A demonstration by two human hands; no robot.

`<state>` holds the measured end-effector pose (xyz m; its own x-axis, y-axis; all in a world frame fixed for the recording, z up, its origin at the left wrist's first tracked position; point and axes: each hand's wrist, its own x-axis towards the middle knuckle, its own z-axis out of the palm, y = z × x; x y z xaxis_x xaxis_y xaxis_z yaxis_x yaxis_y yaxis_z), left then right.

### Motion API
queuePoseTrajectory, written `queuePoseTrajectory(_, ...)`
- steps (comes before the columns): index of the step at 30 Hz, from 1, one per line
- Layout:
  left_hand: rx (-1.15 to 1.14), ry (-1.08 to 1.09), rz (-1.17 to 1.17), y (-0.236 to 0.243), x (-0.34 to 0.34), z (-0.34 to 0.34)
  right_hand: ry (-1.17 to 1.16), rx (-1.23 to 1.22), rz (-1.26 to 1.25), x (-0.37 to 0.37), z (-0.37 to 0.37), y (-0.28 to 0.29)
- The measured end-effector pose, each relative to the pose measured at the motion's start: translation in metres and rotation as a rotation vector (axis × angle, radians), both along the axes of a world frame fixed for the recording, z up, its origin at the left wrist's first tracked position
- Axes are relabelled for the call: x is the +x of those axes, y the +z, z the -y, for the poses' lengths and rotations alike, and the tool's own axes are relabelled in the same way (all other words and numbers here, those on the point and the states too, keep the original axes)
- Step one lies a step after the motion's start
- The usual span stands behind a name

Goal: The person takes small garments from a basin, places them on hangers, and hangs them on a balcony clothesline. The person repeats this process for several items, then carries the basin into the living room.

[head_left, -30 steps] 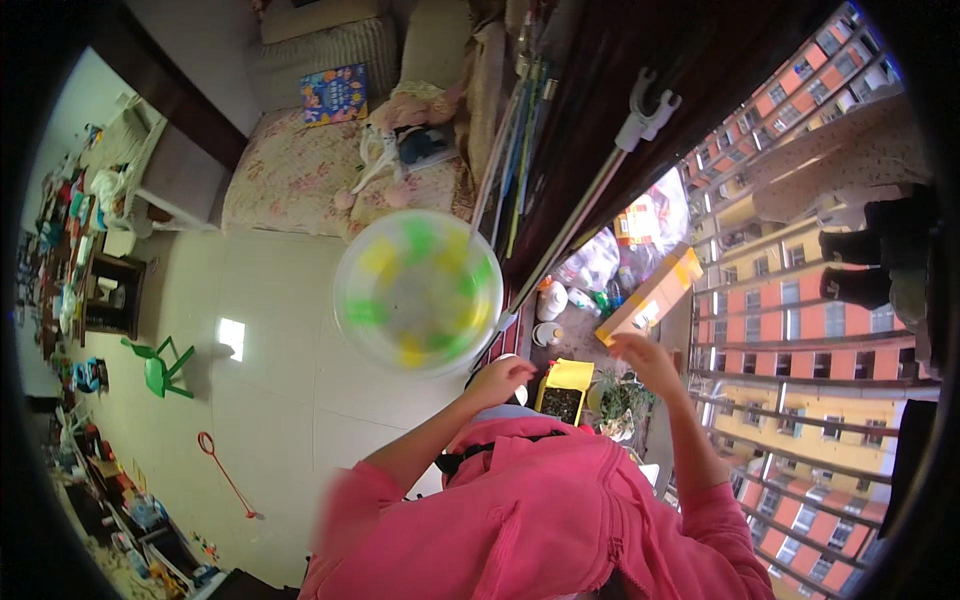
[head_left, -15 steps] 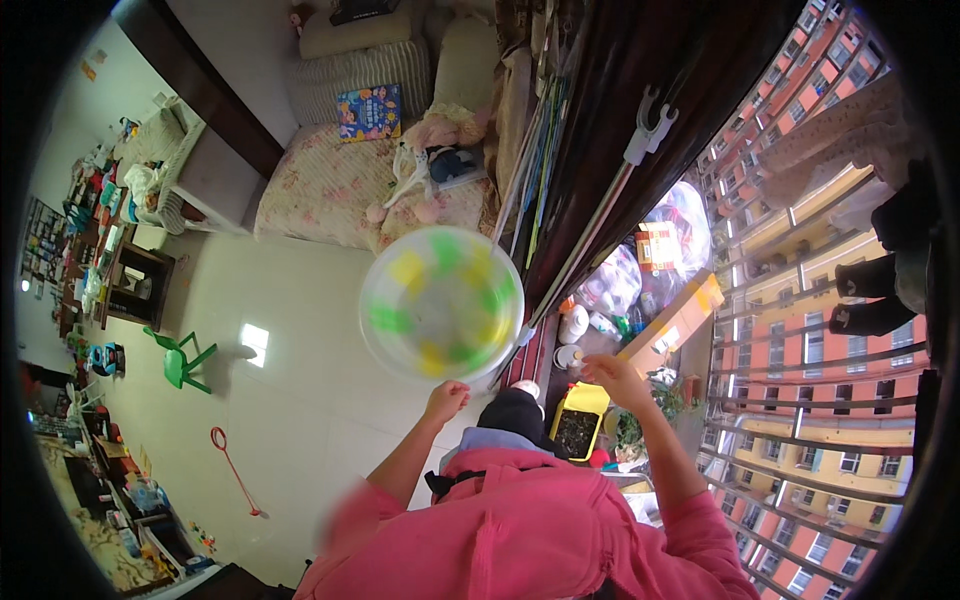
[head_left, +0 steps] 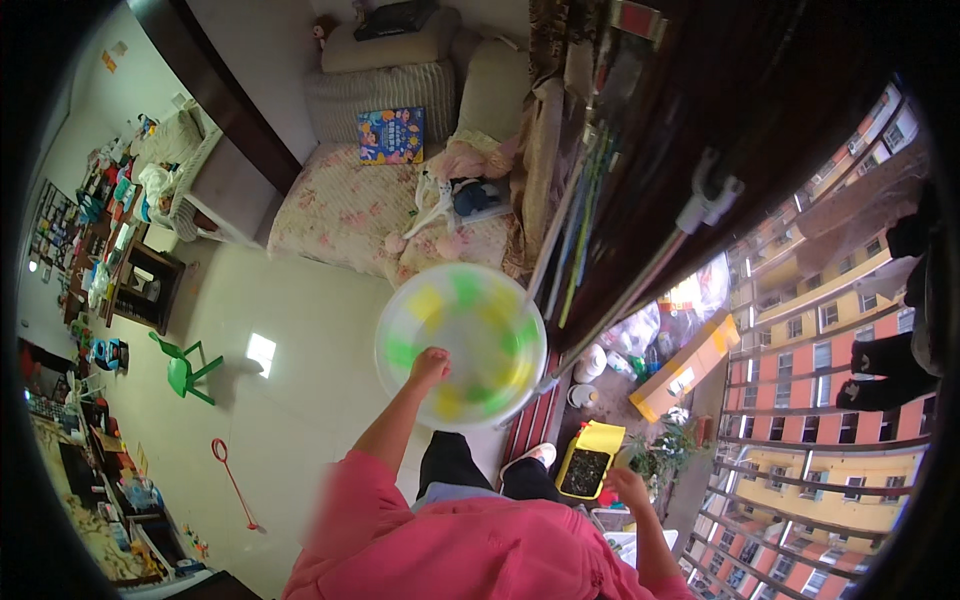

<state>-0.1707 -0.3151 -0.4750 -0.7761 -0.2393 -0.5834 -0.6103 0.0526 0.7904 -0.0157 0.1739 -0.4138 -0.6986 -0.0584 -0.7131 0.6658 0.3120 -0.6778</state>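
Observation:
My left hand (head_left: 432,367) is curled into a fist over a large round white thing (head_left: 490,318) with green and yellow patches. It looks like a basin, though its kind is not certain. Whatever the fist may hold is hidden, and I cannot tell whether it touches the round thing. My right hand (head_left: 625,488) hangs lower on the right, its fingers loosely bent and apart, with nothing visible in them. Nearest to that hand is a yellow planter (head_left: 590,450) of dark soil, beside a leafy plant (head_left: 665,452).
A pole with a forked head (head_left: 690,215) slants along the dark door frame. Bottles, filled plastic bags and a long cardboard box (head_left: 685,365) lie past the sill. Left of me are a green chair (head_left: 185,368) and a red stick (head_left: 230,475). A bed (head_left: 335,210) stands ahead.
My left hand has moved up over the round thing. My right hand has come down from near the bottles to beside the planter. The whole view has shifted.

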Motion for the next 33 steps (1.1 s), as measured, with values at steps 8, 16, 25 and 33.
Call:
queuePoseTrajectory(8,0.136,0.214,-0.108,-0.012,-0.196,0.122,-0.049,-0.029,0.090,0.028,0.100,-0.082)
queuePoseTrajectory(16,-0.100,0.253,-0.366,-0.120,-0.379,0.219,-0.080,-0.050,0.415,0.042,0.232,-0.040)
queuePoseTrajectory(25,0.752,0.259,-0.310,-0.111,-0.447,0.194,-0.229,-0.007,0.388,0.063,0.279,-0.074)
queuePoseTrajectory(33,0.924,-0.114,-0.486,0.077,-0.409,0.186,0.907,0.069,-0.671,0.000,0.284,-0.103)
